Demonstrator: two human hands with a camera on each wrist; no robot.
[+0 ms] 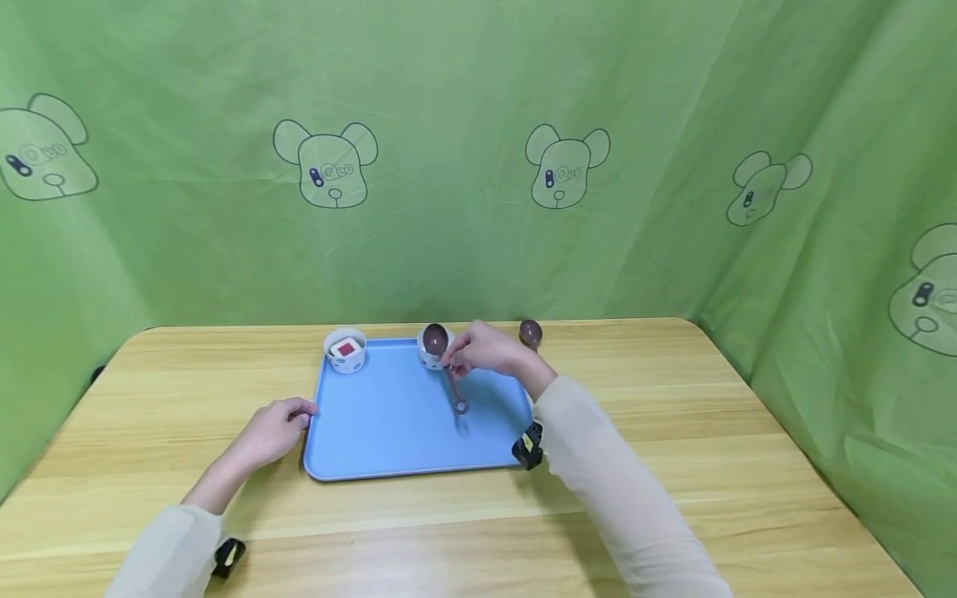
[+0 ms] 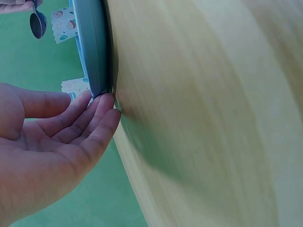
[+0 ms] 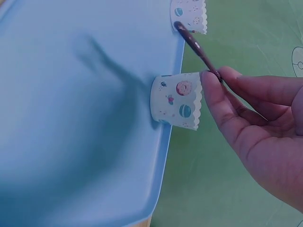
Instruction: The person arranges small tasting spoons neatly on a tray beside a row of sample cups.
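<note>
My right hand (image 1: 489,349) pinches a brown measuring spoon (image 1: 435,339) by its handle between thumb and fingers. The spoon's bowl overlaps a white patterned paper baking cup (image 3: 175,100) at the back of the blue tray (image 1: 389,415). In the right wrist view only the handle shows, with the bowl hidden behind the fingers. The cup's inside is mostly covered by the spoon in the head view. At the tray's left edge my left hand (image 1: 272,430) touches the rim with extended fingertips (image 2: 106,100), its thumb apart from the rim.
A second paper cup (image 1: 345,363) at the tray's back left corner holds a white block with a red square (image 1: 345,348). Another brown spoon (image 1: 531,333) lies at the back right, partly behind my right wrist. A green curtain (image 1: 449,249) hangs behind the wooden table (image 1: 673,415).
</note>
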